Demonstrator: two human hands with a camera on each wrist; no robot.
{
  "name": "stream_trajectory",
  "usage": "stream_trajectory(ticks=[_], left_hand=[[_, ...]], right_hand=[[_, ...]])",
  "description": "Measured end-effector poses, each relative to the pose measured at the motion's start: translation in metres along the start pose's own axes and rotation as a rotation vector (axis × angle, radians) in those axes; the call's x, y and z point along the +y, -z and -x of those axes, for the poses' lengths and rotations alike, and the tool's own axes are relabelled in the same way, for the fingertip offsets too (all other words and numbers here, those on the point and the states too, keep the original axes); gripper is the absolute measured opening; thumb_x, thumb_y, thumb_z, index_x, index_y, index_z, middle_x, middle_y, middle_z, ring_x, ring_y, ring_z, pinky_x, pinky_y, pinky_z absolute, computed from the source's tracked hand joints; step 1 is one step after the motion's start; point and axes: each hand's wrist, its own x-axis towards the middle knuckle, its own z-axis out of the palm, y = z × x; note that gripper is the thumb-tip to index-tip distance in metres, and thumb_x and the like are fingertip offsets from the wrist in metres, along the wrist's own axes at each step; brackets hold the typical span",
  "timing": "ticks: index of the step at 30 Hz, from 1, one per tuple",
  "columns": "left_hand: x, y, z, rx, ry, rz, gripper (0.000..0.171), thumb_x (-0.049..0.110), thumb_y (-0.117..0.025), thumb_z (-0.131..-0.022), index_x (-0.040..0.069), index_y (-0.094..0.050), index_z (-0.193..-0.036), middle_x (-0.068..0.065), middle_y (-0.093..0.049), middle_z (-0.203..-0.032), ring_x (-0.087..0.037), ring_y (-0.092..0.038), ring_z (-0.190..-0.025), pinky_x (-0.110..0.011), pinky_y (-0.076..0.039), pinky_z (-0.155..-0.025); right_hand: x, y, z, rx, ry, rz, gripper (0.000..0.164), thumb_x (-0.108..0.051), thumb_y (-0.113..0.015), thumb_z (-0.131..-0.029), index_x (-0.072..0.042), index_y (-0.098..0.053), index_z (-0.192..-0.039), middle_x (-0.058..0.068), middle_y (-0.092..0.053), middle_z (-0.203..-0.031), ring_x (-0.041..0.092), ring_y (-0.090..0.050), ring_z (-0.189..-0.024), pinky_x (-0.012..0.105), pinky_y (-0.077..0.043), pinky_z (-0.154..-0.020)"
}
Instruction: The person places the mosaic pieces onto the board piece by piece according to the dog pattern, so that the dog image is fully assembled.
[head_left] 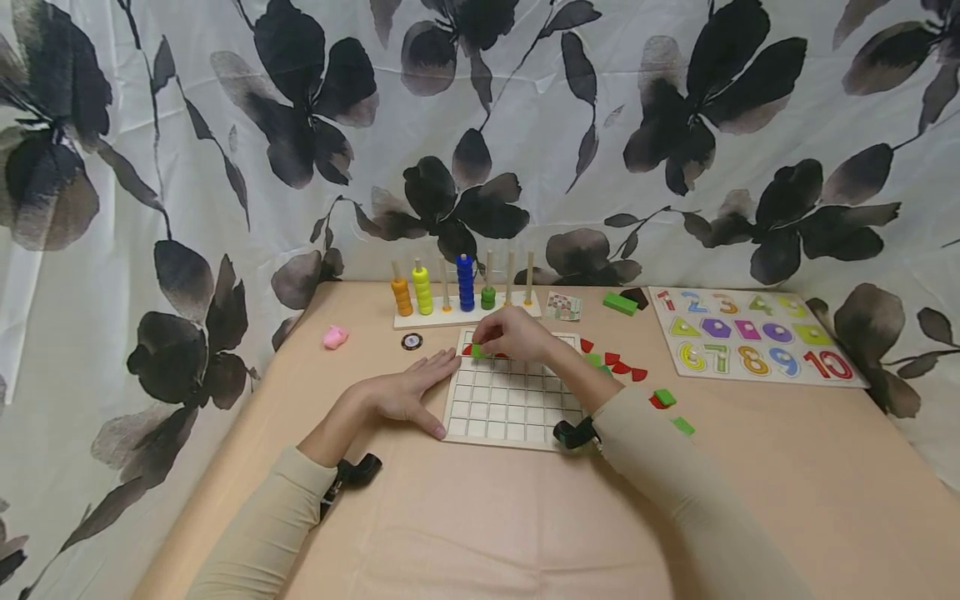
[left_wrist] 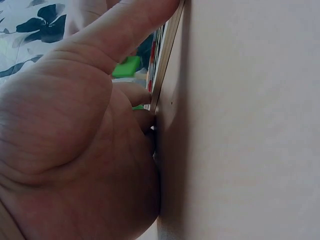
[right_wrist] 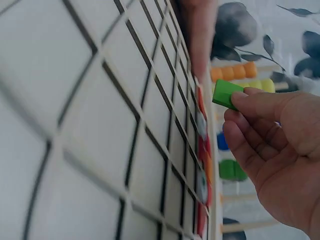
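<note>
A white board with a black grid [head_left: 498, 408] lies flat on the table. My left hand [head_left: 405, 390] rests along its left side with fingers extended, the thumb at the near left corner and the fingertips by the far part of that edge. Above the far left of the board, my right hand [head_left: 517, 333] pinches a small green square tile [right_wrist: 224, 93] between thumb and fingers. In the right wrist view the tile is held over the far row, where red pieces [right_wrist: 201, 102] lie in the cells.
Loose red pieces [head_left: 619, 367] and green tiles [head_left: 664, 397] are scattered right of the board. Behind it stands a peg rack with coloured rings [head_left: 465, 283]. A number puzzle [head_left: 757, 337] lies at right; a poker chip [head_left: 412, 341] and pink figure [head_left: 335, 337] at left.
</note>
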Motion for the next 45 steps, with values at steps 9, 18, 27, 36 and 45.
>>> stream_trajectory(ticks=[9,18,27,36,45], left_hand=[[-0.001,-0.002,0.0,0.004,-0.006,0.016,0.122,0.059,-0.077,-0.07,0.016,-0.002,-0.155,-0.004,0.01,-0.161,-0.02,0.011,-0.147,-0.043,0.001,-0.118],[-0.002,-0.001,-0.001,0.007,-0.008,0.012,0.124,0.059,-0.078,-0.069,0.015,-0.002,-0.155,-0.004,0.01,-0.161,-0.019,0.011,-0.147,-0.042,0.002,-0.118],[-0.001,-0.001,-0.001,0.006,-0.008,0.005,0.123,0.06,-0.077,-0.068,0.015,-0.003,-0.156,-0.003,0.01,-0.161,-0.019,0.011,-0.147,-0.042,0.001,-0.118],[0.001,0.0,-0.002,0.002,0.012,0.006,0.124,0.06,-0.078,-0.067,0.017,-0.003,-0.156,0.001,0.009,-0.161,-0.017,0.011,-0.147,-0.04,0.001,-0.118],[0.0,0.0,-0.001,0.002,0.006,0.002,0.123,0.061,-0.077,-0.068,0.016,-0.003,-0.156,-0.001,0.009,-0.161,-0.017,0.011,-0.147,-0.039,0.001,-0.118]], right_hand=[[-0.005,-0.022,-0.014,-0.033,-0.002,0.067,0.008,-0.004,-0.073,-0.083,-0.009,-0.075,-0.089,-0.001,-0.071,-0.082,0.011,-0.06,-0.074,0.025,-0.05,-0.068],[-0.004,-0.027,-0.016,-0.058,-0.027,0.2,0.012,-0.006,-0.074,-0.082,-0.009,-0.076,-0.093,-0.004,-0.07,-0.084,0.008,-0.062,-0.077,0.023,-0.051,-0.07],[-0.007,-0.011,0.0,-0.036,0.065,0.233,0.02,-0.01,-0.072,-0.085,-0.01,-0.074,-0.105,0.001,-0.068,-0.097,0.011,-0.06,-0.083,0.025,-0.05,-0.073],[0.004,0.062,0.086,0.047,0.054,0.186,0.029,-0.022,-0.073,-0.086,-0.026,-0.069,-0.115,-0.005,-0.064,-0.112,0.014,-0.057,-0.086,0.031,-0.052,-0.073],[0.056,0.108,0.162,0.078,-0.1,0.12,0.034,-0.021,-0.072,-0.087,-0.013,-0.067,-0.12,0.006,-0.065,-0.108,0.022,-0.056,-0.088,0.029,-0.052,-0.073]])
